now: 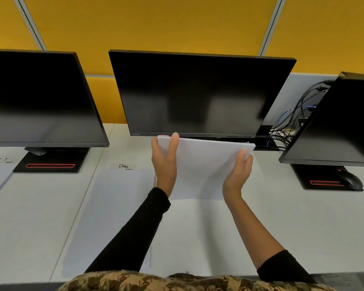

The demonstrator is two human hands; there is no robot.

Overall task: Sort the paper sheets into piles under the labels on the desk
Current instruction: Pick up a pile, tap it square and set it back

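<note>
The white counter (303, 227) runs in sections with thin seams between them. A handwritten Clinic label (123, 166) lies flat on it, with a paper pile (114, 217) just below the label. A second pile (198, 238) lies just to the right of the first. A fainter label (4, 159) sits far left. Two black monitor stands with red slots rest on the counter, the left stand (51, 162) and the right stand (324, 179). A black mouse (350, 180) sits at the right one. Tangled cables (282, 135) lie at the back.

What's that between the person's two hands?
A stack of white paper sheets, held above the desk: the left hand grips its left edge, the right hand its right edge. Seen in the head view.
</note>
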